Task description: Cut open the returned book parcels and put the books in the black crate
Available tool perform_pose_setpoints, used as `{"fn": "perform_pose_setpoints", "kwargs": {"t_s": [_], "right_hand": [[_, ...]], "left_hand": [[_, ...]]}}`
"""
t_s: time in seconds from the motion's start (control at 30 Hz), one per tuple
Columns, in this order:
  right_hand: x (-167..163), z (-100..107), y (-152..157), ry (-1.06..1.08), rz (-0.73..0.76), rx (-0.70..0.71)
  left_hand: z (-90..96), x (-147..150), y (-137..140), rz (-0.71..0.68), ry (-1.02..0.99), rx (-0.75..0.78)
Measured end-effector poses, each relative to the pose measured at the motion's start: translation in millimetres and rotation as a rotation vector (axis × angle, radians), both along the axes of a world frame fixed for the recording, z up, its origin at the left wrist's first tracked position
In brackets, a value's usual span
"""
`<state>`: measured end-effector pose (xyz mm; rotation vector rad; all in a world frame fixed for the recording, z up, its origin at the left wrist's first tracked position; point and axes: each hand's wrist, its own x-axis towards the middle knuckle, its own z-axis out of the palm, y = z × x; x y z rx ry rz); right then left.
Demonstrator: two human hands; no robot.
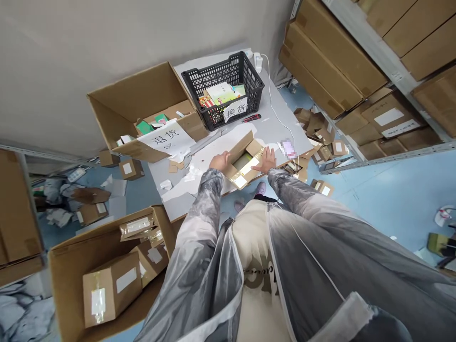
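Note:
A small cardboard box (246, 164) lies on the near edge of the grey table, its top flaps unfolded. Through the opening, something flat and greenish shows inside. White labels and clear tape are on the near flap. At the box's left side, my left hand (220, 161) is closed on the cardboard edge, its fingertips partly hidden. My right hand (265, 160) rests on the right flap with fingers spread and the thumb stretched toward the opening. Behind the box, a red and black utility knife (251, 118) lies on the table.
A black plastic crate (257, 88) holding books stands at the back. Left of it is a large open carton (133, 90) with small items. Another large carton (59, 285) at lower left holds taped parcels. A phone (288, 148) lies right, near a white cable (272, 107).

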<state>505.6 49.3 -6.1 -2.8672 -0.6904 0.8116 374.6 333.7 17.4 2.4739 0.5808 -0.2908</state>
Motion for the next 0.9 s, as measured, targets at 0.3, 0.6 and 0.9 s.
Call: {"fn": "perform_pose_setpoints", "kwargs": {"t_s": [0.3,0.6,0.9], "right_hand": [[1,-5,0,0.017,0.02,-0.015],[3,-4,3,0.032,0.068,-0.074],[23,20,30,-0.13,0.497,-0.082]], "left_hand": [[12.2,4,17,0.188,0.087,0.223],[-8.1,-65,-72,0.285,-0.131,0.234],[-9.4,-54,-102,0.506,-0.008,0.132]]}}
